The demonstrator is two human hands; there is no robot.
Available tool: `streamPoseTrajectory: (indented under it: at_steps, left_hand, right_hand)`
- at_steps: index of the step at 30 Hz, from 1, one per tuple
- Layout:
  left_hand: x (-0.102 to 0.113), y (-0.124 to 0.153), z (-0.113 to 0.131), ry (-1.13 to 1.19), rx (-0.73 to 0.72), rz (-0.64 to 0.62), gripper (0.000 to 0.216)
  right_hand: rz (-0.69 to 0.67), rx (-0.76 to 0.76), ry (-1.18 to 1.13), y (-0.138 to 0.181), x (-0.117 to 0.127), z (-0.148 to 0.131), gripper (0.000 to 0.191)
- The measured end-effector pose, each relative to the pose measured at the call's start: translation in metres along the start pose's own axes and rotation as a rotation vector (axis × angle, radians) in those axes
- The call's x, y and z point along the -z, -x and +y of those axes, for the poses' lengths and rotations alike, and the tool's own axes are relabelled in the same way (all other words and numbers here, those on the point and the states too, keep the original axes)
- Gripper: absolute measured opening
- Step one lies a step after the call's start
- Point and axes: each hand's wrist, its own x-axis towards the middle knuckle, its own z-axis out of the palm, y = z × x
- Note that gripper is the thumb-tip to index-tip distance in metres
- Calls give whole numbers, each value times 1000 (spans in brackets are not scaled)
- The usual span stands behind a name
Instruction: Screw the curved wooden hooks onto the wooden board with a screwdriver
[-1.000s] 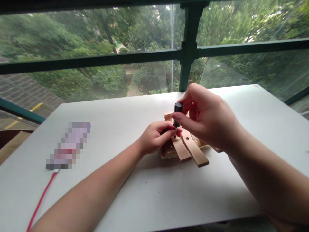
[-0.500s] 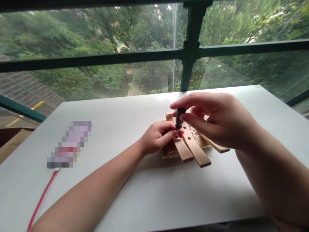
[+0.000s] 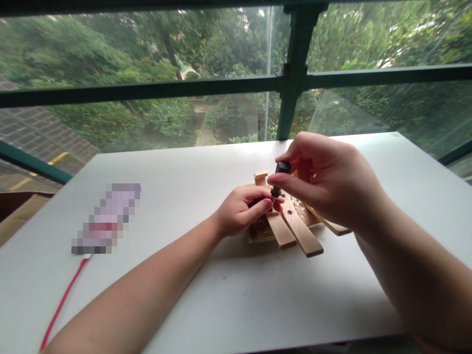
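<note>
A short black screwdriver point(image 3: 282, 168) stands tip down, its handle pinched between the thumb and fingers of my right hand point(image 3: 324, 177). The tip meets a pale wooden slat point(image 3: 282, 231) near one end of a screw row. My left hand point(image 3: 243, 209) lies over that slat with thumb and fingers closed around the tip area; what they pinch is hidden. Beside it is a second wooden slat point(image 3: 304, 236) with dark screws set in it. A third slat point(image 3: 337, 227) shows partly under my right hand. The slats rest on a brownish, plastic-wrapped block point(image 3: 260, 233).
A blurred-out flat object point(image 3: 108, 216) with a red cable point(image 3: 64, 307) lies on the white table point(image 3: 206, 305) at the left. A cardboard box point(image 3: 20, 216) stands past the table's left edge. Windows with a dark green frame point(image 3: 291, 73) rise behind the table.
My right fingers have drawn in around the screwdriver's handle, after the index finger was stretched out over its top. The handle's top now leans more to the right. My left hand stays in place.
</note>
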Motion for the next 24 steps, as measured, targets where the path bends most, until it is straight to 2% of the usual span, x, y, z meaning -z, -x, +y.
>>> streamPoseTrajectory:
  at_steps: [4, 7, 8, 11, 13, 17, 21, 24]
  left_hand:
    - [-2, 0, -4, -5, 10, 44, 15]
    - [-2, 0, -3, -25, -24, 52, 14]
    - [-2, 0, -3, -38, -38, 53, 14]
    - [-1, 0, 1, -78, -43, 48, 16]
    - [-1, -1, 3, -88, -37, 22, 18]
    - [0, -2, 3, -61, -39, -16, 19]
    - [0, -1, 1, -66, -23, -10, 22]
    - [0, 0, -1, -64, -20, -15, 25]
  right_hand:
    - [0, 10, -7, 0, -2, 1, 21]
    - [-56, 50, -46, 1, -1, 2, 14]
    - [-97, 65, -80, 2, 1, 3, 17]
    - [-209, 139, -193, 1, 10, 3, 44]
    - [-249, 193, -195, 0, 18, 3, 48]
    - [-242, 160, -135, -2, 25, 3, 34]
    - [-182, 119, -91, -1, 24, 3, 27]
    - [-114, 84, -16, -1, 20, 4, 15]
